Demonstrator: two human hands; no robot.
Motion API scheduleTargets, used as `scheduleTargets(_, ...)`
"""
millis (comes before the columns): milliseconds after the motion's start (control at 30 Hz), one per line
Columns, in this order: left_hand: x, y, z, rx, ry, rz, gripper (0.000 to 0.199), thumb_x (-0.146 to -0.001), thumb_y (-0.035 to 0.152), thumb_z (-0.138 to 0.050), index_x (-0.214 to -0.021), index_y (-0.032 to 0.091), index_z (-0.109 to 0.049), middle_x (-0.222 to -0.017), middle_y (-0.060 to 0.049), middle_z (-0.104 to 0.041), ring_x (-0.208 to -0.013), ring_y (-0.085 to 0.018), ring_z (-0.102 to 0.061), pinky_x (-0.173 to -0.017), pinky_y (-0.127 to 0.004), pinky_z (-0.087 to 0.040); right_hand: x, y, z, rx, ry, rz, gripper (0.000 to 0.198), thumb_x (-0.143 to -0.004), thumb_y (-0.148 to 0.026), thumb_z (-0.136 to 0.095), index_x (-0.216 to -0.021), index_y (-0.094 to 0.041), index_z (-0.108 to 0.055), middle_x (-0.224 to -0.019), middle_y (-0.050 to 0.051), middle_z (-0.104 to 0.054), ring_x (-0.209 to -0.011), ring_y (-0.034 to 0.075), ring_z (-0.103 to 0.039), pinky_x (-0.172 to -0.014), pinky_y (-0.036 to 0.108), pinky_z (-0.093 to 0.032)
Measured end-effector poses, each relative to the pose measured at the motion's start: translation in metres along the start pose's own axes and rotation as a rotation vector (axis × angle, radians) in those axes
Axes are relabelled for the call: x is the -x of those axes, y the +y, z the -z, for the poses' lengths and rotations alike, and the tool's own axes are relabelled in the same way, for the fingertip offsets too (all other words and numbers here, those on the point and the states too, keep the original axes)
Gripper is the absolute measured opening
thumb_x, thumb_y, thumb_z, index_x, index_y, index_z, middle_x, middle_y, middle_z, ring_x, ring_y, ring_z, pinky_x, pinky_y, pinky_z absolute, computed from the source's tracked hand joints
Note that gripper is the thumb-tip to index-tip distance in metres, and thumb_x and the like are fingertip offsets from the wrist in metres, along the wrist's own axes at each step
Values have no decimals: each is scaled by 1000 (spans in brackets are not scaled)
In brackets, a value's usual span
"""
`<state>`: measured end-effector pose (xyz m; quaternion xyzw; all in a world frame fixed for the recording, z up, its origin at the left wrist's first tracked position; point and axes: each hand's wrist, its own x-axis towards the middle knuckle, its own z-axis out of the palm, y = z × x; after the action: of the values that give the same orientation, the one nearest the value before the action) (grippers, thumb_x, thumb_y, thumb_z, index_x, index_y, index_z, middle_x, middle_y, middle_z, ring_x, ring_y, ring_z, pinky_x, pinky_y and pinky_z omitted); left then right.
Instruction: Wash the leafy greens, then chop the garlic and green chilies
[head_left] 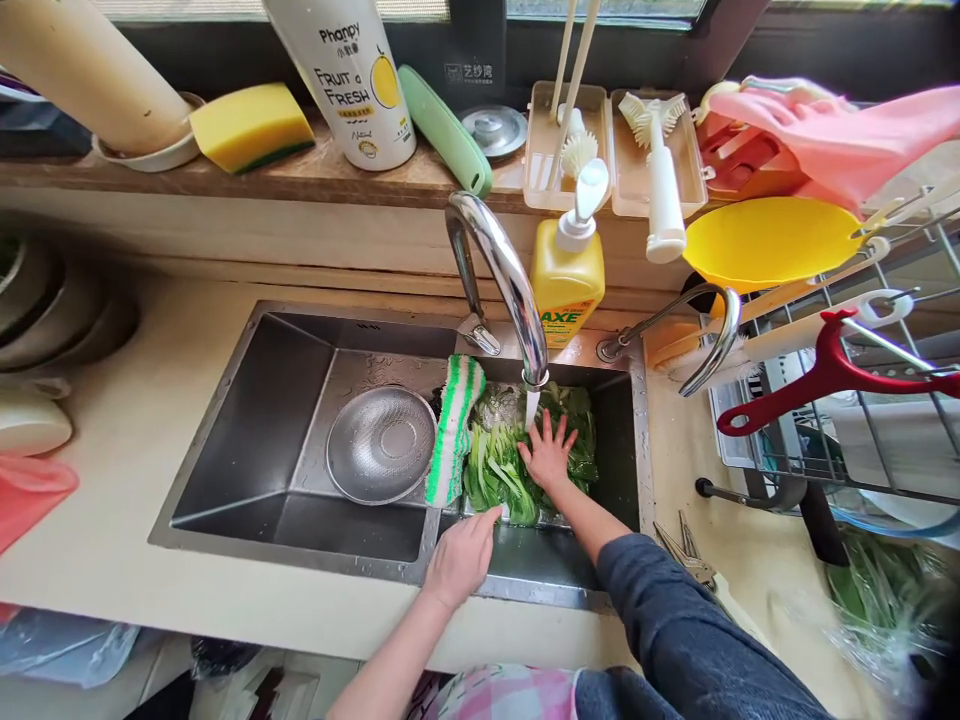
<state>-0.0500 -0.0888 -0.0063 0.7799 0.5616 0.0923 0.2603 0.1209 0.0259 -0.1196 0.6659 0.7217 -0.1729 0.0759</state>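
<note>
My right hand (pixel 550 455) rests palm down on the leafy greens (pixel 501 475) in the right sink basin, its fingers spread. Beside those fingertips, water runs from the chrome faucet (pixel 517 290). My left hand (pixel 461 553) is at the front of the basin, near the lower left of the greens. Its fingers are curled close together, and whatever they grip is hidden. Over the divider hangs a green-and-white striped cloth (pixel 455 430). A round metal strainer (pixel 382 445) lies in the left basin (pixel 232 480).
Behind the faucet stands a yellow soap bottle (pixel 568 275). A dish rack (pixel 885 420) with a red peeler (pixel 817 385) crowds the right side. Scissors (pixel 697 565) lie on the right counter. The ledge holds a sponge (pixel 251 128) and a white bottle (pixel 349 90).
</note>
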Motion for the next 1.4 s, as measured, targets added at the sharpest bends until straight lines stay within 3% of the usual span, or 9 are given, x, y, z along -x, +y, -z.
scheduleTargets(200,0,-1,0,-21,41,-47,34,-86,15,-36,-116,18,-51,-92,-7,-66,-79,-15,-63,-72,-27,-52,11,-34,-11,-72,-159,397,66,-82,-60,-33,-139,-27,-27,-150,4,-8,-134,36,7,-99,64,3)
scheduleTargets(333,0,-1,2,-24,45,-62,33,-87,15,-36,-115,17,-52,-90,-6,-67,-77,-15,-63,-70,-27,-51,18,-12,7,-184,-95,484,54,-85,-53,-37,-133,-29,-38,-147,3,-23,-133,32,-12,-103,56,-11)
scheduleTargets(467,1,-1,1,-21,37,-66,33,-87,16,-36,-116,17,-51,-88,-6,-67,-75,-15,-63,-67,-27,-51,15,31,27,-268,97,67,39,-88,-24,-31,-122,-18,-50,-121,11,-52,-110,22,-45,-95,36,-34)
scheduleTargets(600,2,-3,-1,-18,38,-68,33,-87,16,-36,-117,17,-50,-90,-6,-67,-77,-15,-63,-70,-27,-51,7,40,25,-159,102,-423,40,-82,-16,-39,-120,-8,-49,-108,18,-54,-99,27,-50,-80,36,-41)
scheduleTargets(867,1,-4,-2,-22,28,-62,32,-88,17,-35,-116,18,-51,-93,-6,-67,-80,-15,-64,-73,-27,-51,33,-18,11,-300,-110,102,31,-86,-27,-40,-114,-24,-53,-108,7,-55,-87,17,-56,-74,26,-41)
scheduleTargets(1033,1,-3,-2,-31,24,-46,33,-87,17,-36,-116,18,-51,-95,-6,-67,-80,-15,-64,-73,-26,-51,25,35,12,-381,25,-369,35,-87,-24,-32,-115,-16,-51,-107,11,-57,-93,20,-56,-75,29,-42)
scheduleTargets(1133,1,-2,-1,-30,30,-30,33,-87,17,-36,-116,19,-51,-94,-6,-67,-81,-15,-64,-72,-26,-51,21,48,10,-354,43,-475,40,-85,-31,-39,-118,-10,-50,-109,16,-56,-98,26,-54,-79,34,-41)
scheduleTargets(1233,1,-1,0,-33,27,-28,33,-87,17,-36,-116,19,-51,-95,-6,-67,-82,-15,-64,-74,-26,-51,23,31,6,-287,99,-369,47,-85,-34,-40,-124,-11,-46,-117,19,-51,-107,29,-48,-87,39,-38)
scheduleTargets(1400,1,0,1,-60,9,-18,33,-87,17,-35,-116,19,-52,-96,-6,-67,-83,-15,-64,-76,-26,-51,26,21,-5,-140,-9,190,54,-86,-37,-40,-138,-28,-29,-145,5,-25,-133,25,-17,-106,45,-12)
